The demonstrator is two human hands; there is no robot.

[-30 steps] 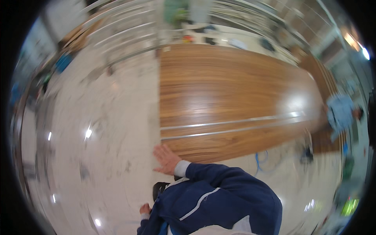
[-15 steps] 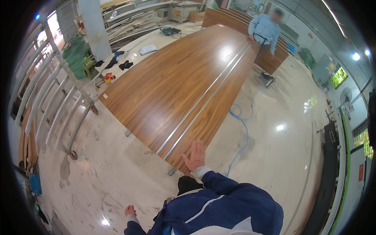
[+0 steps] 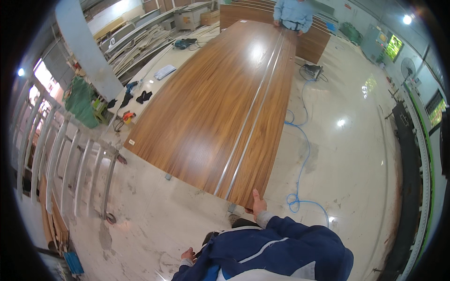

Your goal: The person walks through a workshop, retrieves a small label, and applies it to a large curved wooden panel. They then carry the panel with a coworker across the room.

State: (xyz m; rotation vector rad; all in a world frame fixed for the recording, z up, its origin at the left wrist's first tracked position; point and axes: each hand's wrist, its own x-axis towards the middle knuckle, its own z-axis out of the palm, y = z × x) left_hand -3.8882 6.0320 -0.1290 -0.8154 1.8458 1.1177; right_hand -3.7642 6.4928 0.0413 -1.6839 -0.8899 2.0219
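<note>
A large wood-grain panel [image 3: 197, 117] with two silver strips [image 3: 247, 126] running along its length lies raised off the floor in front of me. My right hand [image 3: 258, 205] grips its near right corner, the thumb on the top face and the fingers at the edge and below it, partly hidden. Low beside my body hangs my left hand [image 3: 188, 255], apart from the panel and holding nothing, its fingers loosely bent. At the far end a co-worker [image 3: 293, 15] in light blue stands with both hands at the panel's edge.
A white metal rack [image 3: 70, 164] on casters stands to the left. Blue hose [image 3: 300, 136] loops over the floor on the right, near a power tool [image 3: 311, 71]. More tools and dark gloves [image 3: 144, 97] lie left of the panel. Stacked boards [image 3: 140, 47] fill the back left.
My right hand has gone from lying flat on the panel to gripping its near right corner. My left hand has shifted right, nearer my body. The co-worker now has both hands at the far edge.
</note>
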